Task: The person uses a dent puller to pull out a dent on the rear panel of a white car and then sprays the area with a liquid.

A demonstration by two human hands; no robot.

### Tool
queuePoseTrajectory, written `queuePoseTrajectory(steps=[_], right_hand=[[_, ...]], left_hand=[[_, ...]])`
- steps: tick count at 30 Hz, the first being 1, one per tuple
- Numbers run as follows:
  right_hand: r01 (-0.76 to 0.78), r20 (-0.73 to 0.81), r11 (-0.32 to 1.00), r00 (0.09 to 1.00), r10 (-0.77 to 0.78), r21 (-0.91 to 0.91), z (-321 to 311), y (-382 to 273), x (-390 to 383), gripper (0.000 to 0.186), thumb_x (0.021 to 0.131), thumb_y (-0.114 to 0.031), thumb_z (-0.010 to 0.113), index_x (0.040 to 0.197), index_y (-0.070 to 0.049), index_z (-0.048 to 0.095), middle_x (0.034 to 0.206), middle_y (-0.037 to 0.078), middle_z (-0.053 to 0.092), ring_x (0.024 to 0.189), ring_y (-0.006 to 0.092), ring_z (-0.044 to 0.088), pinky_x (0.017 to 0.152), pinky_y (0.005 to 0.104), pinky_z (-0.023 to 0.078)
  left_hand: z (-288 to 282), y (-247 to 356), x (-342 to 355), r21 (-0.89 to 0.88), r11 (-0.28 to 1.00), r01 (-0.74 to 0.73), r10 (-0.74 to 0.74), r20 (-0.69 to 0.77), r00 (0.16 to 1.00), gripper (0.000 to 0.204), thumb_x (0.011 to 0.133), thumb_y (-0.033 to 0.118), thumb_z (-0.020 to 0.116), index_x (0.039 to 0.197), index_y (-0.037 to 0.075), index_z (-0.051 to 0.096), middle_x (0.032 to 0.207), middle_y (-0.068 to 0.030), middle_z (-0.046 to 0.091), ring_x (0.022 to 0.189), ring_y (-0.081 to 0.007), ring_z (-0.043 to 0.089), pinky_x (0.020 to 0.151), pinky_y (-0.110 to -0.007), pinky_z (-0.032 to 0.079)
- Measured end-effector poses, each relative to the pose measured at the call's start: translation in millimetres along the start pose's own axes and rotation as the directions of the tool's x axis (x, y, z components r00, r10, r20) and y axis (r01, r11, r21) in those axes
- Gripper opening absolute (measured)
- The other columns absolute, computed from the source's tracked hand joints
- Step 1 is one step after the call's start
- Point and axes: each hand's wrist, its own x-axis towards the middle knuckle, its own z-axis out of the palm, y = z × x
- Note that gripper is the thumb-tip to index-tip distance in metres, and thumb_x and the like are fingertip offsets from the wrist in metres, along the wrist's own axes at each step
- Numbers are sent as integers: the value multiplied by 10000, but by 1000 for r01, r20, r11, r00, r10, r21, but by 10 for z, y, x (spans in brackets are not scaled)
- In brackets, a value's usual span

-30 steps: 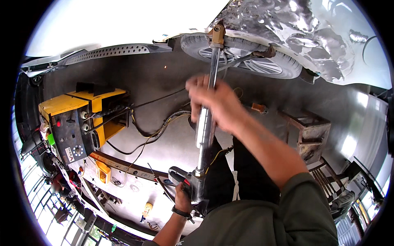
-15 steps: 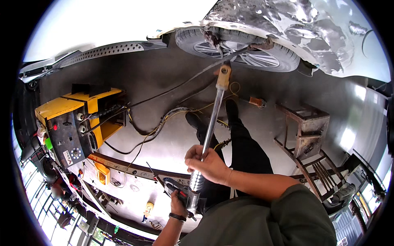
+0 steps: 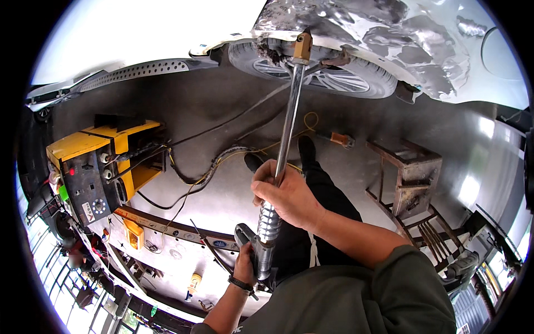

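A long dent-pulling gun (image 3: 290, 114) with a shiny rod, a coil spring (image 3: 269, 222) and a brass-coloured head (image 3: 302, 49) reaches away from me. My left hand (image 3: 243, 267) is closed round the dark pistol grip at its near end. Higher up, my right hand (image 3: 289, 195) wraps the rod just above the spring. The head's pointed tip overlaps the lower edge of the white car's fender (image 3: 345, 25), above the wheel (image 3: 347, 80); whether it touches, I cannot tell. Grey sanded patches mark that fender.
A yellow machine (image 3: 89, 172) with cables stands at the left. Black and yellow cables (image 3: 214, 172) lie across the floor near my feet. An orange-bodied tool (image 3: 340, 139) rests on the floor, and a rusty metal stool (image 3: 414, 183) stands to the right.
The gun's head has risen from in front of the wheel to the fender edge. My right hand has moved farther out, still on the rod; my left hand keeps its grip.
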Motion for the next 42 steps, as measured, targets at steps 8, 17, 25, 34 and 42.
queuePoseTrajectory(steps=[8, 17, 25, 34, 42], right_hand=[[-26, 72, 1000, 997, 26, 12, -134, -139, -101, 168, 923, -145, 638, 971, -5, 558, 796, 60, 603, 718, 139, 618, 661, 309, 502], [-51, 80, 995, 996, 44, 87, -312, -929, 235, 272, 935, -275, 673, 1013, -31, 584, 699, 86, 593, 592, 188, 612, 554, 343, 517], [61, -10, 990, 998, -60, 126, -182, -248, -314, 185, 961, -181, 625, 988, -43, 505, 749, 67, 583, 659, 141, 588, 608, 310, 515], [19, -71, 988, 997, -30, -154, -22, -324, -258, 325, 912, -88, 660, 1166, -1, 477, 907, 74, 608, 780, 140, 606, 714, 299, 515], [90, -41, 981, 996, -84, 170, 191, -632, -28, 430, 873, -135, 663, 1228, 6, 465, 960, 82, 598, 868, 190, 618, 818, 323, 487]], left_hand=[[112, -355, -28, 4, 1000, -6, 6, -7, 1000, 486, 1013, 448, 415, 1212, 53, 617, 1021, -91, 720, 863, -193, 710, 788, -352, 594], [439, -407, -381, -114, 993, 34, -19, 125, 992, 535, 1021, 444, 369, 1262, 33, 612, 1102, -123, 713, 978, -239, 710, 914, -389, 568], [553, -596, -351, -140, 990, -12, 22, 66, 998, 566, 992, 475, 426, 1282, 21, 598, 1111, -125, 707, 975, -234, 703, 876, -365, 567], [-79, -756, -158, 47, 904, -424, 414, -334, 847, 414, 1027, 330, 434, 1207, 5, 616, 1154, -135, 640, 1008, -230, 616, 914, -356, 495], [-498, -75, -30, 186, 714, -675, 690, -353, 632, 360, 1010, 345, 486, 1142, 37, 617, 1033, -89, 641, 952, -212, 606, 916, -366, 504]])
